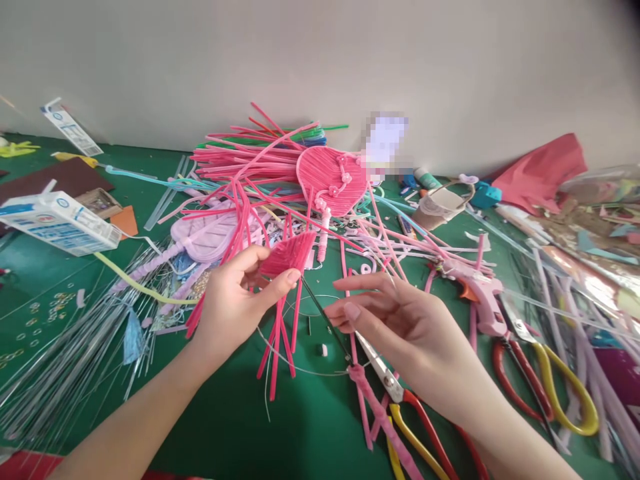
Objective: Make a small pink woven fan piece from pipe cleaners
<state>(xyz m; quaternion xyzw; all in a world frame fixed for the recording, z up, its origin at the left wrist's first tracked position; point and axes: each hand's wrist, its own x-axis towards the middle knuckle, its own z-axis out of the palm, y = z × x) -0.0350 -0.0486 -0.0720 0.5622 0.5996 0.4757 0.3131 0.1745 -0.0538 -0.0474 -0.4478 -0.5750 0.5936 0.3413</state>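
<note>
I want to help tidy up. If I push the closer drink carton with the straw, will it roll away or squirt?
The carton probably won't roll: its sides look flat, so it should slide or tip. It looks like thin card, so a hard squeeze might bend it. The straw sticks out, so squeezing could squirt any drink left; I can't see inside.

Glue gun (pixel 483 297) right of the heart-shaped fan (pixel 327 180) — basket (pixel 440 207) behind, between them
</note>
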